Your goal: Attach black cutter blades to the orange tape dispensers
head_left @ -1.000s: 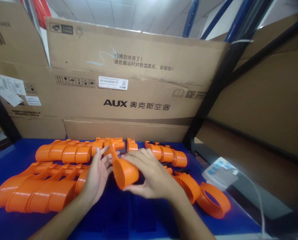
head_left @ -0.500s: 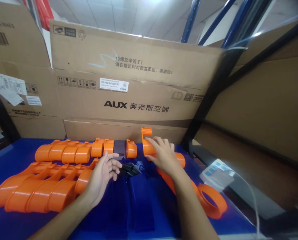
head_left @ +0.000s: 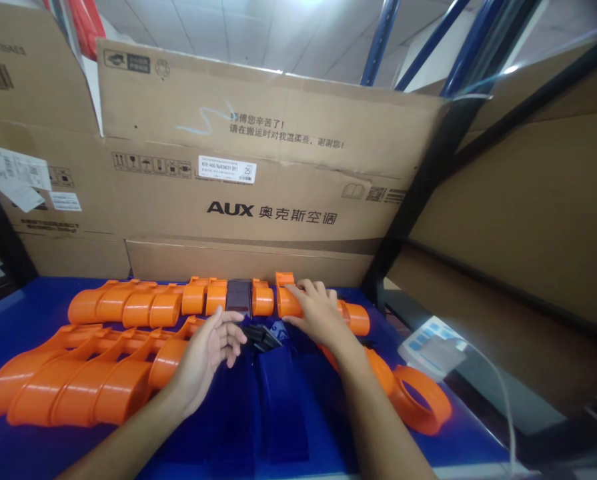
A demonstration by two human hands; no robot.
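Orange plastic rings with small tabs stand in a row along the back of the blue table. My right hand (head_left: 318, 312) is closed on one of them, an orange ring (head_left: 287, 303) at the right part of that row, its tab pointing up. My left hand (head_left: 212, 357) hangs half-curled with fingers apart, holding nothing, beside a small black object (head_left: 261, 337) I cannot make out. Larger orange rings (head_left: 81, 393) lie nested together left of my left hand. Under my right forearm, more orange rings (head_left: 423, 400) are partly hidden.
A dark block (head_left: 239, 297) stands between rings in the back row. Dark blue strips (head_left: 283, 400) lie in the middle of the blue table (head_left: 178, 447). Cardboard (head_left: 268, 240) walls off the back. A white-and-blue box (head_left: 433, 347) with a cable is at right.
My right hand has lowered the orange ring and brought it slightly left, down into the back row. My left hand has barely moved.
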